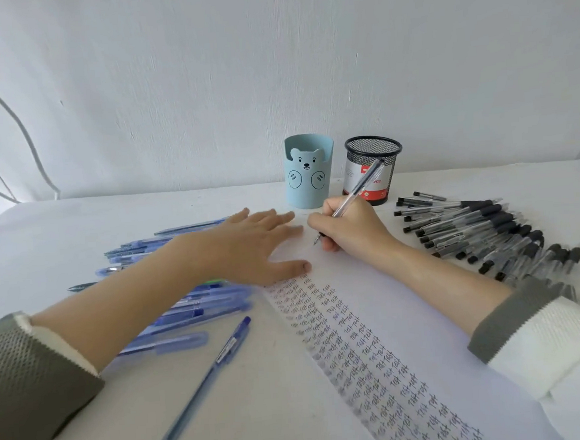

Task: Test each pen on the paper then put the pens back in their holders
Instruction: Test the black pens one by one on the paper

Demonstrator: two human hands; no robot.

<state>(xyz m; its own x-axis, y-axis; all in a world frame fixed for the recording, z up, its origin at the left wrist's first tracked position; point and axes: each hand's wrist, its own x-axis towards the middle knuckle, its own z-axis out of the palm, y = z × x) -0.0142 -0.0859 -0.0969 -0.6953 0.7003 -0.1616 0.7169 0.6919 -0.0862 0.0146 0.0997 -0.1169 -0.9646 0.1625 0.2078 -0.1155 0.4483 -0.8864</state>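
Our right hand (347, 227) grips a clear-barrelled black-ink pen (358, 189), nib at the white paper sheet (408, 314). Our left hand (249, 246) lies flat on the sheet's far end, fingers straight. Risks: the left forearm sweeps the loose blue plastic pens (192, 316) across the white table (60, 242), and fresh ink smears under our right wrist.

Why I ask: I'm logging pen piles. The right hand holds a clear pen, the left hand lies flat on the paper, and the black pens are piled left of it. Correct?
No: the head view shows the black pens piled right of the paper. The right hand does hold the clear pen; the left hand lies flat on the paper.
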